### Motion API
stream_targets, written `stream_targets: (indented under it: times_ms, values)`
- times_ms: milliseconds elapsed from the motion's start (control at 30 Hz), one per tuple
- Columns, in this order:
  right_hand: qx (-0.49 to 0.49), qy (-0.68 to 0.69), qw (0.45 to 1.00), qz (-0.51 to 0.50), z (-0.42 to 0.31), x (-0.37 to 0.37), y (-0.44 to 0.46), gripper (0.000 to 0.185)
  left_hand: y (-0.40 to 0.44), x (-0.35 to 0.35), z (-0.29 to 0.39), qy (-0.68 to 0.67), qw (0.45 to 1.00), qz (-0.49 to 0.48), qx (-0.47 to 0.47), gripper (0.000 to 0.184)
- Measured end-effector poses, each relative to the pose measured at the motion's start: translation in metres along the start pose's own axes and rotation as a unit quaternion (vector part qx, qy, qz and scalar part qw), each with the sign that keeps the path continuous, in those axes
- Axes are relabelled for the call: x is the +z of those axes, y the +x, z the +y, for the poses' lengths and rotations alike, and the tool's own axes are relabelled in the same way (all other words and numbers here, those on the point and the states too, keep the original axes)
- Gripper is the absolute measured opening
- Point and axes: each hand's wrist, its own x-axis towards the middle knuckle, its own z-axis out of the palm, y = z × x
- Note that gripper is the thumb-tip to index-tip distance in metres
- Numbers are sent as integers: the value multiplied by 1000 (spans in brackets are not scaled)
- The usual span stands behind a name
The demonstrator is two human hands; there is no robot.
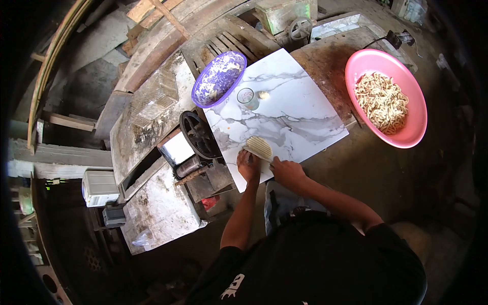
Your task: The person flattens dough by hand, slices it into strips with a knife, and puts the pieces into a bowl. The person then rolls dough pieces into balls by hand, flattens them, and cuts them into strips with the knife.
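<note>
A round, flat piece of pale dough (261,145) with parallel lines across it lies near the close edge of the marble-patterned board (300,104). Across its near side runs a knife (262,156), its long thin blade spanning between my hands. My right hand (287,173) is closed around the handle end. At the blade's other end, my left hand (248,165) has its fingers curled against the tip, partly hidden from above. Farther back on the board stand a clear glass (247,99) with pale contents and a small whitish lump (263,95).
A purple basin (219,79) with white residue rests at the board's far left corner. To the right sits a pink basin (417,109) of pale dough strips. A machine with a dark wheel (195,134) stands close on the left, beside a floury worktop (162,208).
</note>
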Motion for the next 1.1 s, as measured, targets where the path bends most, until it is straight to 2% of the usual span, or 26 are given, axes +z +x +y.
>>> stream_targets:
  times_ms: [200,333,500,633,700,800,833,900,967,1100]
  values:
    - [-8,26,999,28,-10,14,38,27,-2,5,-7,3,1000,6,-12,18]
    - [3,1,999,48,-4,23,37,27,-1,5,-7,16,999,15,29,16]
    - [34,23,999,-8,10,7,-8,30,-2,0,-1,20,999,18,35,14]
    - [44,14,999,15,34,7,-53,32,0,-5,9,24,998,22,46,13]
    - [109,9,992,-69,30,-15,-72,30,-3,-6,11,12,999,26,35,13]
    - [127,5,989,-80,30,-20,-80,29,-5,-7,11,-11,999,26,36,14]
    - [127,5,989,-80,37,-11,-77,29,-5,-7,12,-1,999,25,33,14]
    - [-98,-69,993,10,50,12,-64,28,-3,-7,14,8,999,26,31,15]
    - [-72,-47,996,6,43,22,-39,28,-3,-7,16,34,999,16,-4,15]
    - [7,2,1000,-11,4,4,0,30,-7,-4,7,36,999,24,3,14]
